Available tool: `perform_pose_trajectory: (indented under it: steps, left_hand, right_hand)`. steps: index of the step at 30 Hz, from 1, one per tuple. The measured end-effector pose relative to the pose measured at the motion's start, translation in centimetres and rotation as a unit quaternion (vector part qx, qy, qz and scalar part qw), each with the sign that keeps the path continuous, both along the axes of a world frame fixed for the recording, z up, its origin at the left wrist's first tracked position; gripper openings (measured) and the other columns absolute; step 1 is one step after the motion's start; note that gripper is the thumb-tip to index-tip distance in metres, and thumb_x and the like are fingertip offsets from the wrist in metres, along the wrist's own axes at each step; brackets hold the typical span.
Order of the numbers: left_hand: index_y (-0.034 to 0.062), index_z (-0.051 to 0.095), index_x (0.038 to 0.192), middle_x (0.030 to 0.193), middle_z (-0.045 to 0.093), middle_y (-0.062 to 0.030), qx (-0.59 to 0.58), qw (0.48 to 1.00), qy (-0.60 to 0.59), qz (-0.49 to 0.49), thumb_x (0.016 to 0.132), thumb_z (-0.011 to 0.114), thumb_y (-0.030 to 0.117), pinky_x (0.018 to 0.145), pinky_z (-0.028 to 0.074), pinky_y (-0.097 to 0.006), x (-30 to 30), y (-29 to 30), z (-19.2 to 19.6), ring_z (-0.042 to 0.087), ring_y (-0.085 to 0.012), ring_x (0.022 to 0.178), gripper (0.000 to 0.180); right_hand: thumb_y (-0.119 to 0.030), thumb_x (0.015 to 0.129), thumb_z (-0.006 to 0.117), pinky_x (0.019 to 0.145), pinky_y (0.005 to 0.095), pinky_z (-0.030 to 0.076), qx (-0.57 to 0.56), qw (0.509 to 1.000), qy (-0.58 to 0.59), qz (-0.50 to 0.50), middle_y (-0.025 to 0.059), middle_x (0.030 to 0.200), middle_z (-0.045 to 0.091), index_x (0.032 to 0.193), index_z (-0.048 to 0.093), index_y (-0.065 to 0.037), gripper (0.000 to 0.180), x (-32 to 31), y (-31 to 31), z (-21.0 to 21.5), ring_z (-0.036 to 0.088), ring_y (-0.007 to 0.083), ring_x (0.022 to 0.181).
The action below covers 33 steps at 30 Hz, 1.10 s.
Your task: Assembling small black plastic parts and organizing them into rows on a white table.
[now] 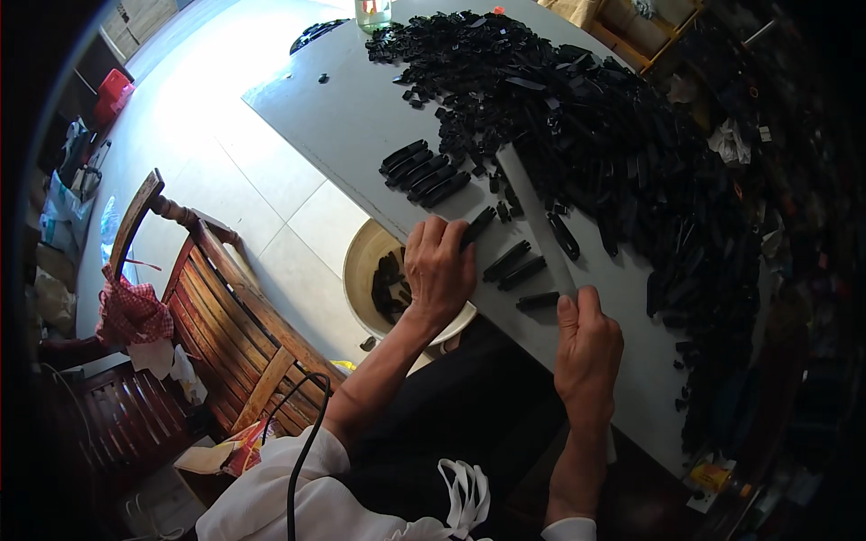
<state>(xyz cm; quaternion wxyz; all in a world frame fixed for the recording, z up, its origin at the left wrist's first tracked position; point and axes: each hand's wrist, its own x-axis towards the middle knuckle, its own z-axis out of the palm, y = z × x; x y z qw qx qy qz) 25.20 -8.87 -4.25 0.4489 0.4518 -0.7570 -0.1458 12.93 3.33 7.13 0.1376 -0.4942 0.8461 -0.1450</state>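
My left hand [439, 270] is closed at the table's near edge, gripping a long black plastic piece [477, 228] that sticks out past the fingers. My right hand [588, 347] is wrapped round a long, flat grey strip [534, 207], which slants away over the tabletop toward the black heap. Between the hands lie three loose black pieces [520, 272] of similar shape. Beyond my left hand, several more black pieces [424, 173] rest side by side in a row. A single black piece [564, 236] with a slot lies just right of the strip.
A large heap of black plastic parts [622, 149] covers the far and right side of the grey table [343, 135]. Below its left edge stands a pale bucket [361, 261] with dark pieces inside. A wooden chair [234, 329] is at left. A glass jar [373, 13] stands at the far edge.
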Motion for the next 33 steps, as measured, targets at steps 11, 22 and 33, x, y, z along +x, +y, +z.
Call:
perform_pose_trajectory:
  steps: [11, 22, 33]
  left_hand:
    - [0.0044, 0.060, 0.092, 0.084, 0.052, -0.0106, 0.002, 1.000, -0.006, -0.010, 0.069, 0.071, 0.006, 0.071, 0.043, -0.039, 0.5, -0.1, 0.1, 0.052, -0.0288, 0.081, 0.025]
    - [0.0065, 0.058, 0.093, 0.090, 0.050, -0.0094, -0.040, 0.992, -0.070, 0.102, 0.068, 0.075, 0.010, 0.076, 0.041, -0.040, 0.8, -4.2, 0.6, 0.049, -0.0278, 0.088, 0.031]
    - [0.0040, 0.056, 0.091, 0.087, 0.050, -0.0125, 0.006, 1.000, -0.002, 0.027, 0.068, 0.069, 0.004, 0.073, 0.042, -0.041, -0.3, -2.0, -0.3, 0.051, -0.0311, 0.085, 0.026]
  right_hand:
    - [-0.028, 0.101, 0.042, 0.054, 0.0439, 0.043, 0.005, 1.000, -0.019, -0.010, 0.0158, 0.058, 0.055, 0.081, 0.047, -0.002, 0.033, -1.2, -0.4, -0.2, 0.058, 0.0331, 0.055]
    - [-0.029, 0.101, 0.045, 0.047, 0.0350, 0.033, -0.026, 0.999, -0.033, -0.018, 0.0064, 0.051, 0.039, 0.074, 0.043, -0.005, 0.036, -1.0, 0.7, -1.9, 0.037, 0.0146, 0.045]
    - [-0.029, 0.101, 0.042, 0.057, 0.0430, 0.045, -0.012, 1.000, -0.002, 0.009, 0.0151, 0.058, 0.056, 0.080, 0.049, -0.003, 0.035, -0.1, -2.0, -0.2, 0.059, 0.0313, 0.056]
